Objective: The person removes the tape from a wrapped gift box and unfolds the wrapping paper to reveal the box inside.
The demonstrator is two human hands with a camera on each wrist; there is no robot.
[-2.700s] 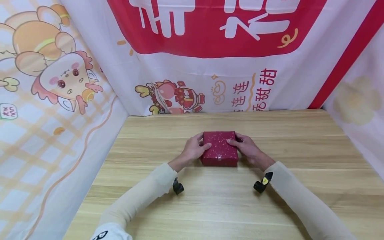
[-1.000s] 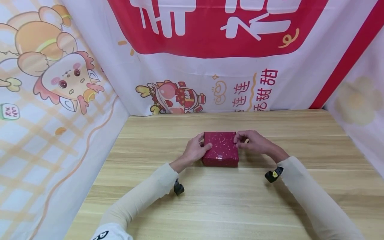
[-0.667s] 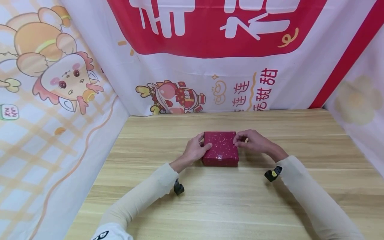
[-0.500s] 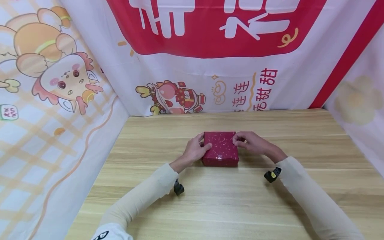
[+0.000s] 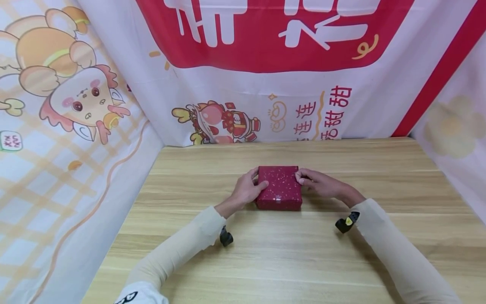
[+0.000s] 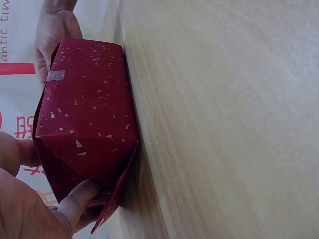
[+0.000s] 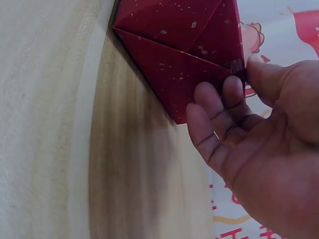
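A box wrapped in dark red speckled paper (image 5: 279, 183) sits on the wooden table. My left hand (image 5: 244, 189) grips its left end, thumb on the top. In the left wrist view, a loose paper flap (image 6: 115, 196) sticks out at that end, with fingers in among the folds. A strip of clear tape (image 6: 56, 75) lies on the near side. My right hand (image 5: 320, 183) is at the right end, where the folded flap (image 7: 169, 74) rises to a piece of clear tape (image 7: 237, 66). Thumb and curled index finger pinch the top edge at that tape.
The wooden table (image 5: 281, 257) stretches around the box. A printed cloth (image 5: 265, 105) hangs along the table's back edge, with more printed cloth at both sides. Each wrist wears a small black camera, one on the left (image 5: 226, 238) and one on the right (image 5: 344, 224).
My right thumb has left the box's top; that hand drew back to the right edge. Over the last half second its fingers curled in tighter there. The left hand and box stayed put.
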